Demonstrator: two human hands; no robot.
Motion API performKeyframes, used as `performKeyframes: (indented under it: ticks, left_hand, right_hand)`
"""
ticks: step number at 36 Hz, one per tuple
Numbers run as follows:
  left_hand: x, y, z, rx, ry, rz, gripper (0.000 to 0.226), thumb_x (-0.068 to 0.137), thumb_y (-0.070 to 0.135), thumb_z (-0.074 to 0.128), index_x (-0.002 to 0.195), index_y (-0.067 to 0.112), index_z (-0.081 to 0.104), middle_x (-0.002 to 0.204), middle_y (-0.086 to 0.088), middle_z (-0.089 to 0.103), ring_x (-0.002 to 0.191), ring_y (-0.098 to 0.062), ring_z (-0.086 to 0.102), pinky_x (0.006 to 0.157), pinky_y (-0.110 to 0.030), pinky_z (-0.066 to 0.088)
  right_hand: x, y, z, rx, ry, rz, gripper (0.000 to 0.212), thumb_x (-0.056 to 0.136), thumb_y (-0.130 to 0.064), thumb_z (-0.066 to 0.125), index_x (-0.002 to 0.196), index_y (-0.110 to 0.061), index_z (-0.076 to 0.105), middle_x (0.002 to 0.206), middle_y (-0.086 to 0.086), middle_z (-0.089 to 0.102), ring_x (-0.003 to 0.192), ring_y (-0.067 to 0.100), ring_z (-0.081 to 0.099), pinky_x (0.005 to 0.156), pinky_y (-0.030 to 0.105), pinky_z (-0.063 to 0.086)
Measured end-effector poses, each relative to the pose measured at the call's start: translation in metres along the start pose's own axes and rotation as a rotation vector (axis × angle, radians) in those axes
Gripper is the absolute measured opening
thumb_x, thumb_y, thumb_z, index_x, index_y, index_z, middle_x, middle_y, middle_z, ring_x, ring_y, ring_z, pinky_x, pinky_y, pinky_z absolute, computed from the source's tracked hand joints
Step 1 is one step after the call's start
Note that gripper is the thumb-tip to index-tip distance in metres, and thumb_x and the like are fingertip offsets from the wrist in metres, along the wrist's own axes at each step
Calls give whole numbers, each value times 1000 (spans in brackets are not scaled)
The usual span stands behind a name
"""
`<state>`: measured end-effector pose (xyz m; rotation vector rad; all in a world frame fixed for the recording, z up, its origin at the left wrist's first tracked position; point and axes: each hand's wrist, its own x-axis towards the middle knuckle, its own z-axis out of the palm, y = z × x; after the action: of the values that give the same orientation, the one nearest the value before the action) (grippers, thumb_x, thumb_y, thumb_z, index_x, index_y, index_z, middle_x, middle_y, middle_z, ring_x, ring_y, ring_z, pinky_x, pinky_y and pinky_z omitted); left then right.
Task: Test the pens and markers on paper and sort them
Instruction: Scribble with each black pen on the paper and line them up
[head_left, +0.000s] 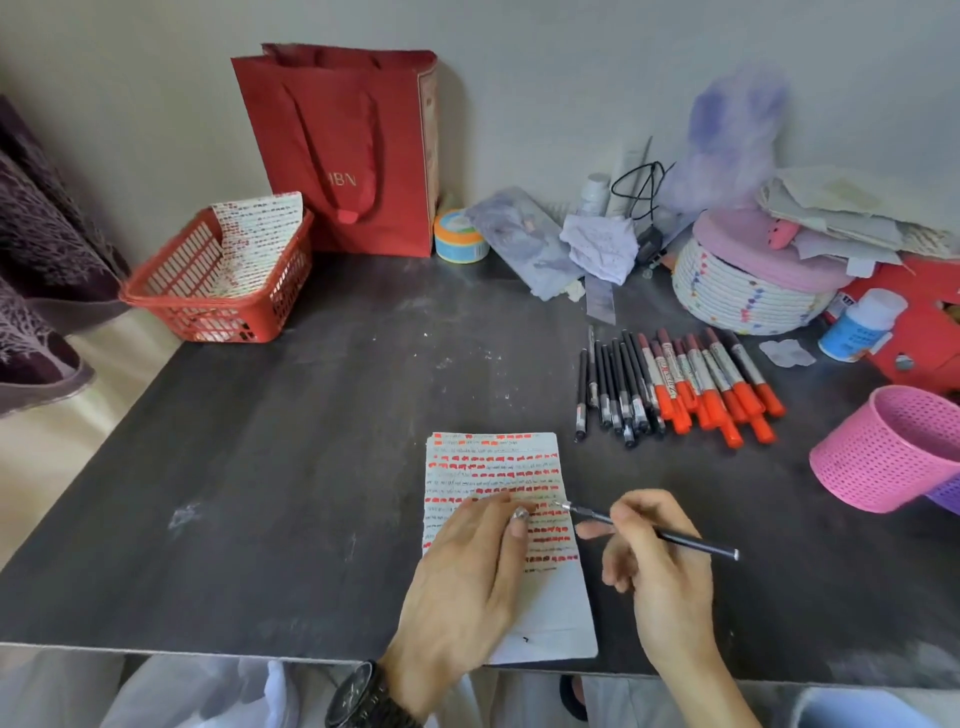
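Observation:
A white sheet of paper lies near the table's front edge, covered in rows of red and dark test marks. My left hand rests on the paper, and a small pen cap shows at its fingertips. My right hand grips a thin black pen, uncapped, with its tip at the paper's right edge. Behind, a row of black pens lies beside several red-capped markers.
A red basket holding a marked sheet stands at the back left, beside a red paper bag. A pink mesh cup lies tipped at the right. A rope basket, bottle and clutter fill the back right.

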<state>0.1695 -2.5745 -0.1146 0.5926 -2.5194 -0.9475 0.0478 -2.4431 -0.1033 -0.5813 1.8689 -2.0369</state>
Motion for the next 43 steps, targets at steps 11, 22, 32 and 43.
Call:
performKeyframes:
  ticks: [11,22,32,43]
  left_hand:
    - [3,-15,4,-38,79,-42,35,95,70,39,116,45,52,113,33,61,107,7,55,82,-11,45]
    - [2,-13,3,-65,79,-27,33,91,65,47,118,47,53,109,44,56,106,6,56,86,-16,47]
    - [0,-14,2,-95,111,20,30,90,59,60,115,44,61,112,33,63,107,6,59,89,-16,48]
    - [-2,-15,3,-176,156,75,32,88,53,65,120,52,63,112,31,66,108,-1,63,89,-23,52]
  right_hand:
    - [0,1,-4,51,-11,11,19,78,-41,69,77,-22,67,65,15,69,45,14,51,43,18,38]
    - [-2,-2,-4,23,-20,5,8,82,-27,67,75,-24,68,63,15,68,45,14,53,43,18,40]
    - [-2,-4,-5,-14,-101,-6,8,84,-21,68,76,-23,70,64,13,69,49,12,54,47,18,42]
    - [-5,-11,-4,-101,-180,-9,8,84,-23,70,76,-23,71,68,8,73,55,6,62,49,14,44]
